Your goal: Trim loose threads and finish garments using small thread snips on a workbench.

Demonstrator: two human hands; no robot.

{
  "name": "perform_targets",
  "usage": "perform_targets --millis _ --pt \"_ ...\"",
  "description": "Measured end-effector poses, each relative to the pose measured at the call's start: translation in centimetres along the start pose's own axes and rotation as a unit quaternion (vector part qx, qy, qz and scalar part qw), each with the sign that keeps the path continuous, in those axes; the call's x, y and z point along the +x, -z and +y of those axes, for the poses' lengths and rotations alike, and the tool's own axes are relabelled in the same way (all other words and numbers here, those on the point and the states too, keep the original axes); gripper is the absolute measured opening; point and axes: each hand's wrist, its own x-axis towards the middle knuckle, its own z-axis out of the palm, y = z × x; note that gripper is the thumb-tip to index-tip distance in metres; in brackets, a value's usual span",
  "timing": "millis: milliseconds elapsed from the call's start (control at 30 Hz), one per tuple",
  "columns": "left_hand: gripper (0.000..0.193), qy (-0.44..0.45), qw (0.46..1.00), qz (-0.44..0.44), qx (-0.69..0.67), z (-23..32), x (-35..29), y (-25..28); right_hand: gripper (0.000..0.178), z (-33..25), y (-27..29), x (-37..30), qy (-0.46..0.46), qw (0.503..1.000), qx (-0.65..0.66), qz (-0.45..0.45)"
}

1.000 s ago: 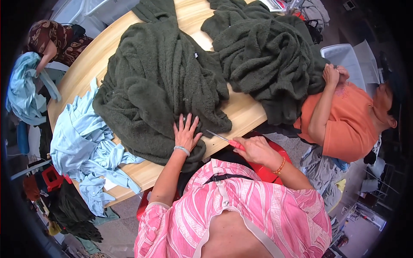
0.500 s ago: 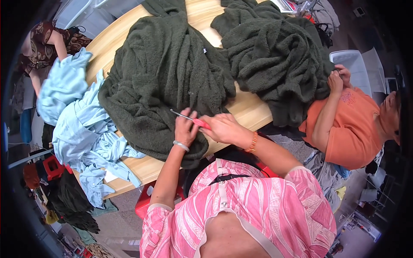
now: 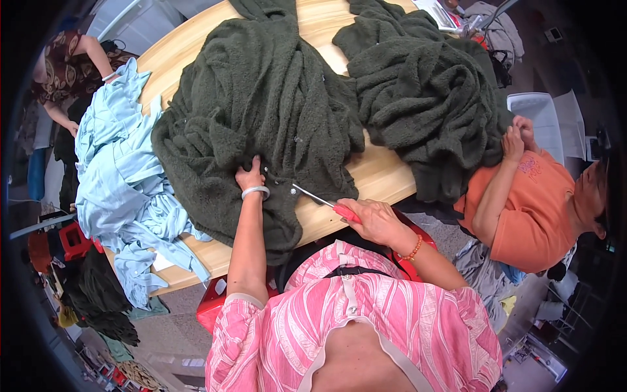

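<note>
A large dark green fleecy garment lies in folds on the wooden table before me. My left hand is closed on a bunched fold of it, near the table's front edge. In my right hand is a slim tool with a red handle and a thin straight metal shaft; its exact kind is unclear. The shaft's tip points left, close to a small white, flower-like piece on the fleece. Another small white piece shows beside my left fingers.
Light blue garments are heaped at the table's left, where a co-worker's hand rests. A second dark green fleecy pile lies right; a co-worker in orange handles its edge. A white bin stands behind them. Bare wood separates the piles.
My hands were together at the fleece. Now the left has moved left and grips a fold, while the right has drawn back to the right with the tool. The left co-worker's blue cloth has settled.
</note>
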Motion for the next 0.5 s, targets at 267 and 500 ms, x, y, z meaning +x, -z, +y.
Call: perform_targets --millis 267,500 --pt "0.021 -0.114 0.976 -0.065 -0.172 0.9 -4.4 0.6 0.035 -2.6 2.2 3.5 0.016 0.999 -0.028 -0.039" --pt "0.015 -0.345 0.934 -0.091 -0.024 -0.7 -3.1 1.6 0.033 -4.1 2.7 5.3 0.028 0.995 -0.082 -0.04"
